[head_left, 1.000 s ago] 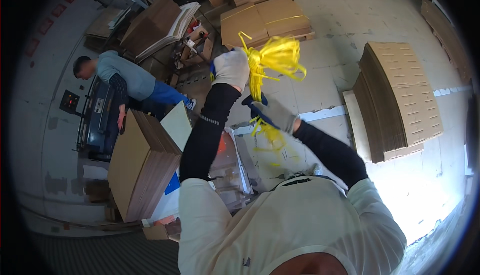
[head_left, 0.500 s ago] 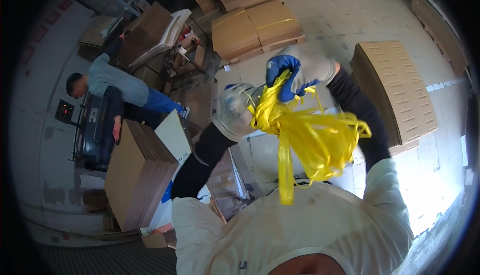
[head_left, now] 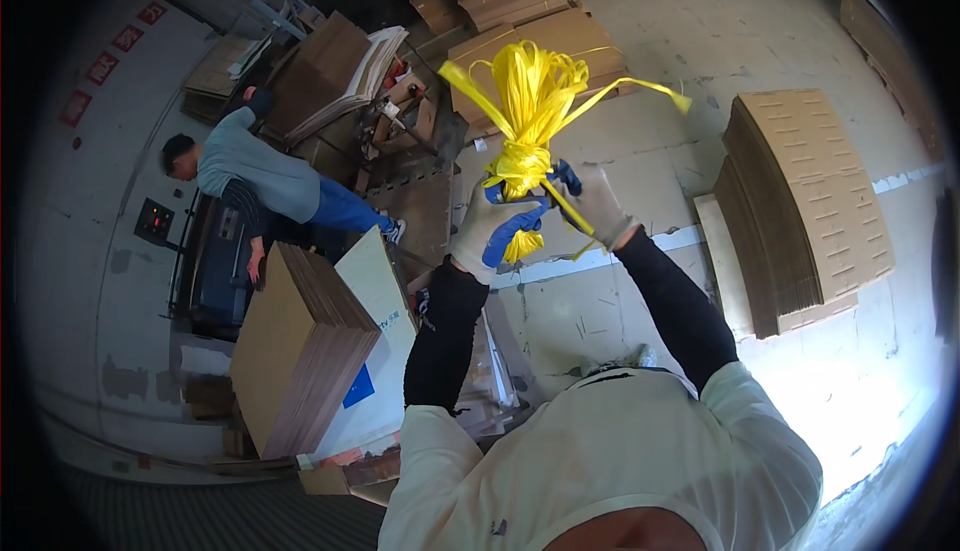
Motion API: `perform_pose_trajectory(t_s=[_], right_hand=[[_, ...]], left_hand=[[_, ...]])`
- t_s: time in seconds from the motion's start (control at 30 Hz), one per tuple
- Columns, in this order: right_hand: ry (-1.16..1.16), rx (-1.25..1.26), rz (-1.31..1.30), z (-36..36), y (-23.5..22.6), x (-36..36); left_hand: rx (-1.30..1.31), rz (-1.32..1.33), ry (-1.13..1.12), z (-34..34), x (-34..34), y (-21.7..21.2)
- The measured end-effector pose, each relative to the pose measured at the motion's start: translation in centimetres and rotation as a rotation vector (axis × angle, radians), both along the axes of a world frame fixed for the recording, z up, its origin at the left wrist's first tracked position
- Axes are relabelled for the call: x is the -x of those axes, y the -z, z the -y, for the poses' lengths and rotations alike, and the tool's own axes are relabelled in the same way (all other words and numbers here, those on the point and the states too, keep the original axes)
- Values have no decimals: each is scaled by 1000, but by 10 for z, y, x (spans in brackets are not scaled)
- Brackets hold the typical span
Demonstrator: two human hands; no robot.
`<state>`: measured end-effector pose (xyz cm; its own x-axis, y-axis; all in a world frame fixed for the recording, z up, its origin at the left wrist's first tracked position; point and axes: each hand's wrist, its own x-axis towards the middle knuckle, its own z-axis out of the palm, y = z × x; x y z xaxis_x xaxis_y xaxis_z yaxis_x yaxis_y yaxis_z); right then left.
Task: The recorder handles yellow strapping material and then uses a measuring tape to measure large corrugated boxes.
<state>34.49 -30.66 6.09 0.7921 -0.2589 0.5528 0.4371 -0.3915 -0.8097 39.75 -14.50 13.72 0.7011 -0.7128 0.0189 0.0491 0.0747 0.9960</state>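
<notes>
A bundle of yellow plastic strapping (head_left: 533, 101) stands up between both hands, raised in front of me, its loose strips fanning upward and one strip trailing to the right. My left hand (head_left: 492, 229), in a white glove with blue fingers, grips the bundle's lower part from the left. My right hand (head_left: 592, 203), gloved the same way, closes on it from the right, close against the left hand. Black sleeves cover both forearms. A short yellow tail hangs below the grip.
A tall stack of flat cardboard (head_left: 303, 343) stands at my left, another curved stack (head_left: 803, 206) lies on the concrete floor at right, and more stacks (head_left: 520, 21) lie ahead. Another person in a grey top and blue trousers (head_left: 265, 179) bends over a dark machine (head_left: 212, 271).
The yellow bundle swung down close to my chest and now is lifted ahead again, gathered upright. Both hands have come together around its lower part.
</notes>
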Motion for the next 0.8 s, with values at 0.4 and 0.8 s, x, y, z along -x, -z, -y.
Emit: perform_pose_trajectory(t_s=[0.4, 0.8], right_hand=[[-94, 801, -252, -12, -32, 49], [-1023, 305, -414, 96, -113, 16]], left_hand=[[-1217, 1347, -243, -1, -43, 46], [-175, 1296, 99, 2, 51, 1]])
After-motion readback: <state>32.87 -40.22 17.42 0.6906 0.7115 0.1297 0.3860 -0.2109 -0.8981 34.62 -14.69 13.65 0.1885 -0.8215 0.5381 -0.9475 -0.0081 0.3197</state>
